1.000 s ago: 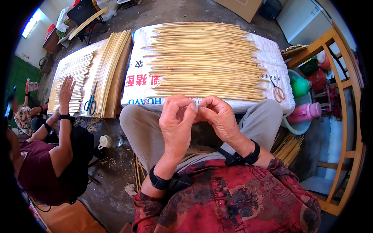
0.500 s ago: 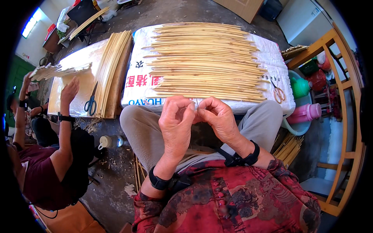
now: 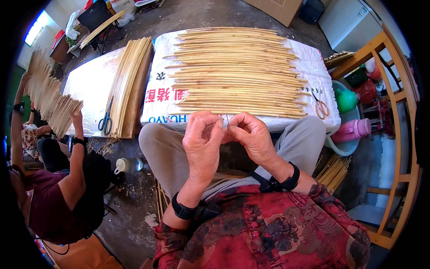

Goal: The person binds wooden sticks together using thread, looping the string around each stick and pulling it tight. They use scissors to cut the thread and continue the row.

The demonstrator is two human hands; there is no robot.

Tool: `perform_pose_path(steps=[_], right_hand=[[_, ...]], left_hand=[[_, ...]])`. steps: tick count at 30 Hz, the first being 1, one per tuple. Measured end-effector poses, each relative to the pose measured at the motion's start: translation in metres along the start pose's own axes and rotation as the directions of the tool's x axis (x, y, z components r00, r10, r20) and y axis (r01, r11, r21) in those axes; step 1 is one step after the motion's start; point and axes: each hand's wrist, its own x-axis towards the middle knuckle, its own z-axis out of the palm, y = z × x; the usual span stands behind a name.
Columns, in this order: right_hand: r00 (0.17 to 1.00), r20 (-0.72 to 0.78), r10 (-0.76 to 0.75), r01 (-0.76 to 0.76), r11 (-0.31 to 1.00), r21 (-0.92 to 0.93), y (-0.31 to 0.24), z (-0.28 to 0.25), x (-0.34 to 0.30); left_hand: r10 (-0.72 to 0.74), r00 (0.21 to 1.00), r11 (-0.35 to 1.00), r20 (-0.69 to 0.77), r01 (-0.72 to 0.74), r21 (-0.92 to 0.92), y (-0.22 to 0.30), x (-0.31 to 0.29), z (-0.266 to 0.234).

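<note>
Above my knees, at the near edge of the covered table, my two hands meet with fingertips almost touching. Thumb and forefinger of my right hand [image 3: 246,130] pinch a thin, dark needle [image 3: 228,119] that stands upright. My left hand [image 3: 202,136] is closed in a pinch, with a fine pale thread [image 3: 209,128] showing faintly at its fingers. Just beyond them lies a wide row of peeled stalks [image 3: 237,71], side by side with pointed ends. Copper-handled scissors [image 3: 321,109] rest to the right of the row.
On the left, a co-worker holds up a sheet of joined stalks [image 3: 51,96]. Beside that person, a board [image 3: 85,89] bears more stalks [image 3: 130,85] and dark-handled scissors [image 3: 105,122]. A basin [image 3: 344,148] with pink and green jugs stands right, near a wooden frame [image 3: 398,179]. A jar [image 3: 129,164] stands on the floor.
The co-worker on the left has lifted the stalk sheet off the board and tilted it, so its broad side shows. My own hands have hardly moved.
</note>
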Motion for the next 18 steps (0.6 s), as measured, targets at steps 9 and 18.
perform_pose_path(steps=[9, 18], right_hand=[[1.000, 0.017, -0.016, 0.016, 1.000, -0.011, 0.0005, -0.0006, -0.0005], [1.000, 0.018, -0.016, 0.016, 0.999, -0.031, -0.0002, -0.0009, -0.0009]], left_hand=[[0.001, 1.000, 1.000, 0.003, -0.001, 0.003, 0.0001, 0.0006, 0.0002], [0.018, 1.000, 0.998, 0.002, -0.018, 0.054, 0.0008, 0.0007, -0.0004]])
